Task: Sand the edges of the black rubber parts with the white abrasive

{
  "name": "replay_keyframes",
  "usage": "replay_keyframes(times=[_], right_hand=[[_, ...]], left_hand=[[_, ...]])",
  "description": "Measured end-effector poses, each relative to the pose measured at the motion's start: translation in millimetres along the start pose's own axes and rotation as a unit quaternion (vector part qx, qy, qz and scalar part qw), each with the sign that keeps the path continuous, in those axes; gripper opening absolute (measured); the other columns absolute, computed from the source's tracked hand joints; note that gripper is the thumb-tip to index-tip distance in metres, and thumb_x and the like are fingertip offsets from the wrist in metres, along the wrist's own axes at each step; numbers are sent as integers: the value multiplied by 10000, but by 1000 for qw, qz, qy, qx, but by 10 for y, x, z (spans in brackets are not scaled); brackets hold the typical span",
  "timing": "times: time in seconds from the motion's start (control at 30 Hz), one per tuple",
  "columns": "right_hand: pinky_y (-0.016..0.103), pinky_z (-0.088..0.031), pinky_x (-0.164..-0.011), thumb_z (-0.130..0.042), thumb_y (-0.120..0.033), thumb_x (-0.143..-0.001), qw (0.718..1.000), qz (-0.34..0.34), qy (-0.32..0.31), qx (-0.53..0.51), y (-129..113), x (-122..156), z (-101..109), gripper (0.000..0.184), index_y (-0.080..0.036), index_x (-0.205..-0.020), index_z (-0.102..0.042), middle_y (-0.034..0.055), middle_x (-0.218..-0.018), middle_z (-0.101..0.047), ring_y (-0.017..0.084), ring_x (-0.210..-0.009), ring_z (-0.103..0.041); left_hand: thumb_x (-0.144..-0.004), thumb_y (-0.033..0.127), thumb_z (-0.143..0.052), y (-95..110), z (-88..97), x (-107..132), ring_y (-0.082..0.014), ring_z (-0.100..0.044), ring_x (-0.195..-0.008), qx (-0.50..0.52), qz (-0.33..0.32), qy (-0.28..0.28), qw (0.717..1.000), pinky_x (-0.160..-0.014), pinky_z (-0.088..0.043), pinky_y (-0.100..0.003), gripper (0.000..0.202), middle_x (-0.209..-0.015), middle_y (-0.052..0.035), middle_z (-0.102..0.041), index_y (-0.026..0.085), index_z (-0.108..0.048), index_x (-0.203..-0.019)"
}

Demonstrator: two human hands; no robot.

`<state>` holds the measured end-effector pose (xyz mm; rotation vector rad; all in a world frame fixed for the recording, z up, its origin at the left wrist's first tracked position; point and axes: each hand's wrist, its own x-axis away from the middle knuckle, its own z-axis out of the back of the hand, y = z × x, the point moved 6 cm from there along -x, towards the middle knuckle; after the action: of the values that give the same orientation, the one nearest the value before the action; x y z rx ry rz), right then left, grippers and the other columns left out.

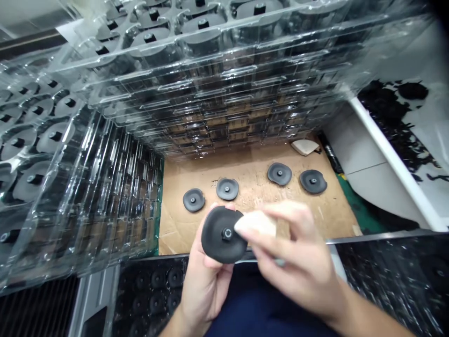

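In clear trays (pixel 242 89), dark discs (pixel 214 19) are nested; on cardboard (pixel 245 161), four loose discs (pixel 222 188). One disc (pixel 218 239) is gripped by the left hand (pixel 208 281), a white pad (pixel 258 222) by the right hand (pixel 303 255).

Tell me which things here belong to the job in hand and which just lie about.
Likely in the job:
black disc, left hand
white pad, right hand
four similar discs on cardboard
stacked disc trays

Apparently lying about:
black scraps
slim black object
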<state>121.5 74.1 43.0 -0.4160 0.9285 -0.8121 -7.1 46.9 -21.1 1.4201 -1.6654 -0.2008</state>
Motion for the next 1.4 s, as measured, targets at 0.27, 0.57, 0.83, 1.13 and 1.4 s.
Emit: replay_keyframes(times=[0.27, 0.57, 0.83, 1.13, 1.4], right_hand=[[400, -496, -834, -576, -68, -787, 999, -31, 28, -22, -47, 62, -32, 269, -182, -999, -696, 100, -1035, -552, 225, -990, -519], [364, -504, -833, -578, -81, -797, 999, -24, 3, -28, -65, 19, -49, 247, -170, -989, -705, 95, -1028, -542, 211, -977, -511], [361, -516, -797, -569, -84, -801, 999, -28, 7, -32, -33, 18, -75, 246, -176, -984, -705, 94, -1007, -548, 206, -949, -523], [351, -496, -832, -592, -149, -794, 995, -76, 1, -63, 148, 56, -160, 268, -256, -1012, -706, 64, -1012, -578, 200, -974, -537], [297, -515, -668, -468, -348, -908, 958, -280, -30, -52, 1090, 570, -373, 277, -200, -937, -700, 76, -899, -666, 188, -827, -630]], left_hand=[[-588, 176, -785, -85, -16, -9, -253, -539, -1179, 39, -60, 57, 996, -977, -462, -329, 611, -1245, -1, -608, 337, -583, -1141], [-547, 150, -806, -98, -2, 6, -161, -592, -1101, 77, -114, 114, 984, -896, -495, -231, 610, -1176, 128, -639, 474, -616, -1027], [-621, 152, -759, -74, 1, 4, -186, -567, -1142, 64, -130, 110, 983, -933, -482, -288, 577, -1221, 100, -618, 463, -595, -1078], [-602, 233, -793, -72, 39, -72, -170, -645, -1006, 63, -144, 114, 981, -827, -535, -219, 531, -1154, 24, -664, 377, -628, -1085], [-688, 271, -739, 23, 36, -124, -183, -596, -1100, 37, -160, 81, 983, -888, -512, -233, 485, -1187, -42, -640, 301, -606, -1154]])
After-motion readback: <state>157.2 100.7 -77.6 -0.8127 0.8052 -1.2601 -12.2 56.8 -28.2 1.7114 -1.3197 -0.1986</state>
